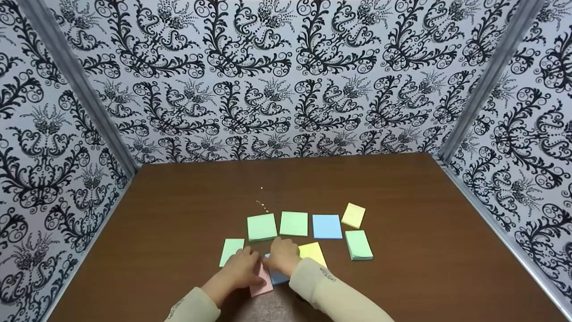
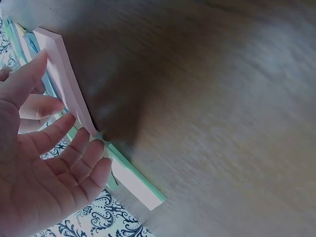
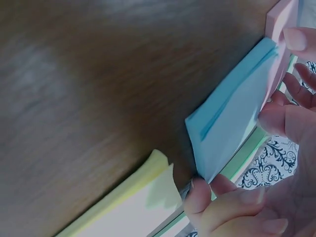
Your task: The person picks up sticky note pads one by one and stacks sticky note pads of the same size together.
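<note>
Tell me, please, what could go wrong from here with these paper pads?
The pink pad lies close beside the nearer blue pad, so the left hand could shift both. The right sleeve partly covers the bright yellow pad in the head view and might brush it askew. Its corner, curling in the right wrist view, could crease.

Black-and-white damask wallpaper (image 1: pixel 286 80) rose behind the brown wood-grain tabletop (image 1: pixel 192 192) and along its left and right edges; grey trims (image 1: pixel 79 85) climbed from its far corners.
</note>
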A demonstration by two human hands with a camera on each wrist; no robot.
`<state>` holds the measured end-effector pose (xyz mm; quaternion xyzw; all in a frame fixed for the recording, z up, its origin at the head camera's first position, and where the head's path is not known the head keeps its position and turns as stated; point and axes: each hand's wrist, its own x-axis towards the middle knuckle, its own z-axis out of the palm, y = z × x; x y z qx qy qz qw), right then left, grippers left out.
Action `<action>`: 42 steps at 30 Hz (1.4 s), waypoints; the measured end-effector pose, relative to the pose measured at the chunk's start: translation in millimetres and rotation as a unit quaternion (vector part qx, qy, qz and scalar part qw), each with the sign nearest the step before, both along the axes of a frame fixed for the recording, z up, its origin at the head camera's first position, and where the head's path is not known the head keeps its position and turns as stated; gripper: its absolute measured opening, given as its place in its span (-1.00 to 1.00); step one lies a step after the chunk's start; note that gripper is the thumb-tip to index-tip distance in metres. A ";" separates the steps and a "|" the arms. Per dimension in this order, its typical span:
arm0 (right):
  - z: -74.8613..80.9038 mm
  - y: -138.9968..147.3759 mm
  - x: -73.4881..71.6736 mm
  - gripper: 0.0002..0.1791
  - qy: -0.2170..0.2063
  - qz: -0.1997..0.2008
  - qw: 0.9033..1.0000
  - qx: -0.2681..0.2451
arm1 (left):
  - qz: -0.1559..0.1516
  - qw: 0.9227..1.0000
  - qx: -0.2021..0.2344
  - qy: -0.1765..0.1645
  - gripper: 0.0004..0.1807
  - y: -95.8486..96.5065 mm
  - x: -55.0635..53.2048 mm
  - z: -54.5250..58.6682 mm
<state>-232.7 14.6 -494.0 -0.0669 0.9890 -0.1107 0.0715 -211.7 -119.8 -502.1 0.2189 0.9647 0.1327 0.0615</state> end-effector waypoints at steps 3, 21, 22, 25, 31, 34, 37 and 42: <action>0.2 0.3 0.7 -0.20 -0.005 0.001 1.000 0.013 | 0.003 1.000 -0.003 -0.007 -0.39 1.4 -0.3 1.1; 1.2 10.7 -7.6 -0.31 -0.041 -0.006 0.998 -0.044 | 0.004 1.000 0.001 -0.019 -0.41 1.7 -2.9 3.2; 4.3 16.2 -10.3 -0.31 -0.051 -0.001 0.997 -0.058 | 0.003 1.000 0.003 -0.019 -0.41 1.7 -3.1 3.1; 16.0 39.5 -19.7 -0.40 -0.077 0.019 0.991 -0.107 | 0.003 1.000 0.007 -0.019 -0.42 1.6 -2.3 3.4; 39.5 113.7 -41.2 -0.59 -0.083 0.027 0.983 -0.161 | 0.010 1.000 -0.003 -0.017 -0.48 5.8 0.0 7.5; 45.0 154.8 -46.4 -0.45 -0.075 0.003 0.987 -0.141 | 0.023 1.000 -0.004 -0.003 -0.60 11.3 -0.5 10.8; 42.4 185.3 -47.3 -0.47 -0.075 -0.026 0.993 -0.089 | 0.028 0.999 0.007 0.013 -0.69 21.4 -3.2 14.2; 30.6 204.3 -46.1 -0.65 -0.079 -0.043 0.995 -0.050 | 0.007 0.998 0.054 0.040 -0.69 54.3 -10.3 22.2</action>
